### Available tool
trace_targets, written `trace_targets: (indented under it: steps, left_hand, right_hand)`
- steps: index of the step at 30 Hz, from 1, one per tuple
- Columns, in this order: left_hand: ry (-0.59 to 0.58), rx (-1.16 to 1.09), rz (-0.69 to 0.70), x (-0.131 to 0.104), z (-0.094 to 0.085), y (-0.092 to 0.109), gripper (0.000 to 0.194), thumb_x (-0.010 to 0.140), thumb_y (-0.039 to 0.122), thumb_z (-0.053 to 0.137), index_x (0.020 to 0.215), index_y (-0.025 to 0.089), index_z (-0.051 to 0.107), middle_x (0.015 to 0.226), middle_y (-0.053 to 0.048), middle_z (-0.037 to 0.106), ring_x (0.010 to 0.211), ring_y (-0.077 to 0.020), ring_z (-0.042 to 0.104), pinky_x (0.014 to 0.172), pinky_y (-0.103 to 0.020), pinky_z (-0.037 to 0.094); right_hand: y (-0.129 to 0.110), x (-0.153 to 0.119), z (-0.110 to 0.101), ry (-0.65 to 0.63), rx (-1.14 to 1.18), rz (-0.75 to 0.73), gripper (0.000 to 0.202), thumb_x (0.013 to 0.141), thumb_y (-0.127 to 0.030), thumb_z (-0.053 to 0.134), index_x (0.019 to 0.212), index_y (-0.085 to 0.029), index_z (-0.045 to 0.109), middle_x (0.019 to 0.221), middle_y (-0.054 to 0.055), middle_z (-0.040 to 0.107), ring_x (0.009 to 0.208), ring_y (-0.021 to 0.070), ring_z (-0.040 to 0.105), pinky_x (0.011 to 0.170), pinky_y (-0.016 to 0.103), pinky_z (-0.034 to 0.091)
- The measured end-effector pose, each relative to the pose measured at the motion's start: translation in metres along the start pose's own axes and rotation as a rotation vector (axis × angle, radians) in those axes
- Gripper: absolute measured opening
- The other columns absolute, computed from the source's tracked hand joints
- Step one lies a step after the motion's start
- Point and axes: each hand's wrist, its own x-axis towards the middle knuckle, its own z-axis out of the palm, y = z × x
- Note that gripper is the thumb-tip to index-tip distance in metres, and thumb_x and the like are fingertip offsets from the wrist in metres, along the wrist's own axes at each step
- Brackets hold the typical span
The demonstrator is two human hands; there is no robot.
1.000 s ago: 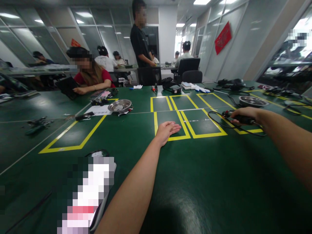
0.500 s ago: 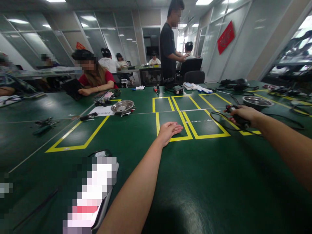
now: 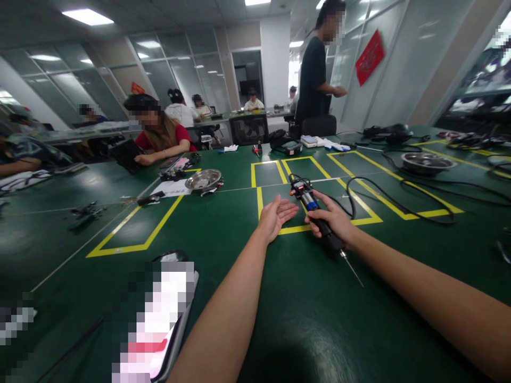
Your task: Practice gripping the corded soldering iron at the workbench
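My right hand (image 3: 335,217) is wrapped round a corded electric screwdriver (image 3: 309,202), black with a blue band. Its long thin bit slants down toward the lower right, and its cable leaves from the far end. Just left of it, my left hand (image 3: 277,219) lies palm up by the table with fingers stretched out, holding nothing. A small gap separates the left fingers from the tool. Both hands are over the yellow tape frames (image 3: 299,229) on the green table (image 3: 279,298).
The black cable (image 3: 353,197) loops across the right side. Metal bowls stand left (image 3: 203,180) and right (image 3: 427,162). A phone (image 3: 159,319) with a blurred screen lies near my left forearm. Across the table sits a person in red (image 3: 159,133); another person (image 3: 315,74) stands behind.
My right hand has brought the electric screwdriver leftward, beside my left hand, and its bit now shows. The cable has followed. My left hand stays nearly in place; the standing person has shifted right.
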Motion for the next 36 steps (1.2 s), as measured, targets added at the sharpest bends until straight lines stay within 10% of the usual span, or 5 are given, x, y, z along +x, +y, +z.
trace_targets:
  steps: [36]
  left_hand:
    - [-0.012, -0.075, -0.002, -0.001, -0.001, 0.003, 0.013, 0.088, 0.019, 0.069, 0.093, 0.007, 0.068, 0.094, -0.015, 0.074, 0.089, -0.0218, 0.074, 0.100, -0.045, 0.053]
  right_hand:
    - [0.020, -0.010, 0.005, -0.147, 0.049, -0.037, 0.102, 0.079, -0.024, 0.072, 0.159, -0.037, 0.010, 0.073, -0.003, 0.066, 0.050, 0.0150, 0.060, 0.044, 0.025, 0.050]
